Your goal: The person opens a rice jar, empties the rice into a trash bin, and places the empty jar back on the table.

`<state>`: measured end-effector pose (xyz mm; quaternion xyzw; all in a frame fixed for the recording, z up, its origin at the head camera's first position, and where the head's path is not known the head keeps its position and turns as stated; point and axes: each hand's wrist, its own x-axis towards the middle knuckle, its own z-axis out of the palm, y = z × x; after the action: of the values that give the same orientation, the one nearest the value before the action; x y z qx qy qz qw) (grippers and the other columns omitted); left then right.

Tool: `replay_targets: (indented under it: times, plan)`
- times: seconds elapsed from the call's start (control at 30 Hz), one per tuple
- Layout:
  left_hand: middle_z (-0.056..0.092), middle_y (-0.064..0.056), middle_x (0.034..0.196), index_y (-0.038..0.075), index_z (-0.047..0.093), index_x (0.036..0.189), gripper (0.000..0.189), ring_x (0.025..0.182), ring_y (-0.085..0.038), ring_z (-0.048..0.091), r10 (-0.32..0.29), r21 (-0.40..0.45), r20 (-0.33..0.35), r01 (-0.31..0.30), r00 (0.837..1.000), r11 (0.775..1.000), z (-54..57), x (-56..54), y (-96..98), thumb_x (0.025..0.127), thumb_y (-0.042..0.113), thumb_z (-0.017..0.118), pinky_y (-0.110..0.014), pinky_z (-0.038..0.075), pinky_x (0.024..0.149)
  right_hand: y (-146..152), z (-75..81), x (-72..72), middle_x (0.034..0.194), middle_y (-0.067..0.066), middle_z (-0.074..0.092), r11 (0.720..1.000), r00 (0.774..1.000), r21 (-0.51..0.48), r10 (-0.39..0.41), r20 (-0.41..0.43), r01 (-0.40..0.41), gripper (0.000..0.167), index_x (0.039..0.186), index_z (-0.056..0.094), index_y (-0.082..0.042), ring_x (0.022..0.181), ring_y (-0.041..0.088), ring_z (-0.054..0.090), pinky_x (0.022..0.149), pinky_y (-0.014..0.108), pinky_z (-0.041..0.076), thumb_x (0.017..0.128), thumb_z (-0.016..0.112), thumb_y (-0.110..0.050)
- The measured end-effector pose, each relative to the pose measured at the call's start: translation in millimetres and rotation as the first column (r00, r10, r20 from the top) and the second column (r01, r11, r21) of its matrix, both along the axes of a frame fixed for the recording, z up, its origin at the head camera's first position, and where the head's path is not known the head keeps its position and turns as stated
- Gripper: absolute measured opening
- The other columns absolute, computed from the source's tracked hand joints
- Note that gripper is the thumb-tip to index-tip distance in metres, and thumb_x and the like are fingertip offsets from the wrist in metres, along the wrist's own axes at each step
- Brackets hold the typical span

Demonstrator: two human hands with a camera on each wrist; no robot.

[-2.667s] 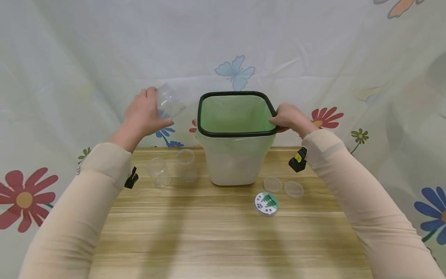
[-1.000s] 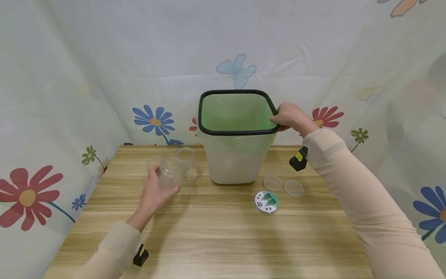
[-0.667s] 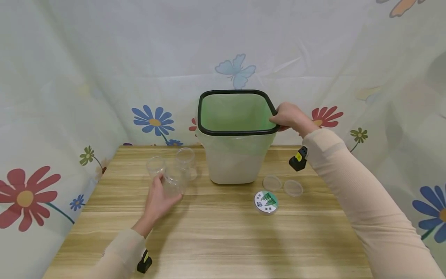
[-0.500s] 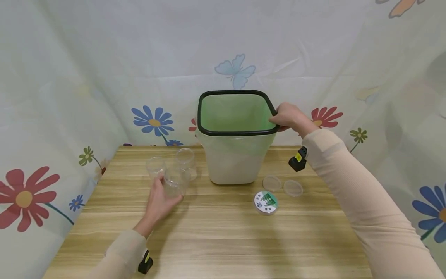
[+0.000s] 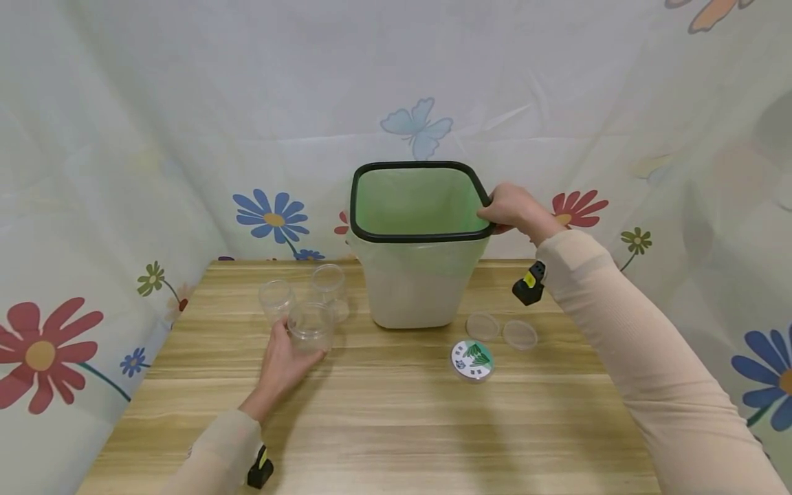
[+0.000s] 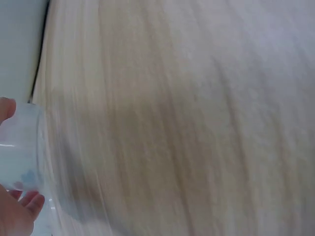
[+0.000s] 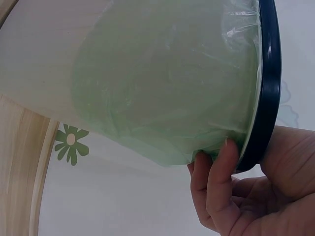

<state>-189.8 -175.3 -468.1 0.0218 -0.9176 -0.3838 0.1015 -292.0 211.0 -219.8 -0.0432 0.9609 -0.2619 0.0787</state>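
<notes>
My left hand (image 5: 284, 364) curls its thumb and fingers round a clear plastic jar (image 5: 311, 328), upright on the left of the table. In the left wrist view the jar (image 6: 20, 147) shows between thumb and fingers at the left edge. Just behind it stand two more clear jars, one to the left (image 5: 276, 297) and one to the right (image 5: 329, 280). My right hand (image 5: 518, 206) grips the right side of the black rim (image 5: 423, 238) of a white trash can (image 5: 411, 302). A thin green bag (image 7: 162, 83) lines the can and folds over outside; the fingers press against it.
Two clear round lids, one left (image 5: 482, 326) and one right (image 5: 520, 335), lie right of the can. In front of them is a lid with a white and green label (image 5: 472, 360). A flowered cloth (image 5: 260, 82) hangs behind the wooden table (image 5: 396, 426).
My left hand has come down from near the back cloth, where it held the jar tilted, to the tabletop with the jar upright. My right hand stays on the rim.
</notes>
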Motion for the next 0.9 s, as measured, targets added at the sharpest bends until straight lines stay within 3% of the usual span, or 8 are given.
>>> replay_targets:
  times: [0.23, 0.53, 0.77, 0.9]
  plan:
    - [0.044, -0.023, 0.125, -0.002, 0.03, 0.131, 0.09, 0.117, -0.041, 0.044, -0.007, -0.04, 0.033, 0.009, 0.999, 0.999, -5.9, -0.1, -5.7, 0.064, 0.03, 0.081, -0.053, 0.037, 0.098, -0.6, 1.3, 0.9, 0.064, 0.005, 0.057, 1.0, 1.0, 0.007, -0.001, 0.004, 0.001, 0.021, 0.083, 0.057, 0.005, 0.052, 0.008, 0.059, 0.065, 0.03, 0.054, 0.087, 0.049, -0.014]
    - [0.041, -0.023, 0.129, -0.001, 0.024, 0.135, 0.096, 0.12, -0.043, 0.041, -0.009, -0.04, 0.076, 0.012, 0.997, 0.999, -3.7, -0.3, -10.4, 0.065, 0.03, 0.081, -0.055, 0.035, 0.099, -0.5, 1.3, 0.1, 0.065, 0.006, 0.057, 1.0, 1.0, -0.006, 0.005, -0.003, -0.005, 0.024, 0.086, 0.058, 0.008, 0.052, 0.009, 0.061, 0.061, 0.027, 0.054, 0.087, 0.049, -0.014]
    - [0.043, -0.02, 0.124, 0.001, 0.027, 0.134, 0.097, 0.112, -0.037, 0.047, -0.012, -0.046, 0.027, 0.013, 1.0, 0.999, -2.9, 3.8, -14.8, 0.062, 0.033, 0.083, -0.051, 0.041, 0.092, 0.3, -2.7, 1.6, 0.065, 0.004, 0.049, 0.998, 1.0, -0.07, -0.002, 0.013, 0.003, 0.029, 0.074, 0.052, 0.0, 0.058, 0.013, 0.059, 0.059, 0.028, 0.055, 0.091, 0.049, -0.023]
    - [0.045, -0.019, 0.123, 0.003, 0.029, 0.134, 0.097, 0.11, -0.034, 0.047, -0.022, -0.072, -0.021, 0.021, 1.0, 0.997, -1.8, 7.7, -18.1, 0.061, 0.035, 0.084, -0.05, 0.042, 0.09, 2.3, -6.1, 2.2, 0.068, 0.005, 0.05, 0.996, 1.0, -0.09, -0.014, 0.014, 0.016, 0.038, 0.076, 0.054, -0.002, 0.068, 0.019, 0.058, 0.061, 0.029, 0.056, 0.094, 0.046, -0.034]
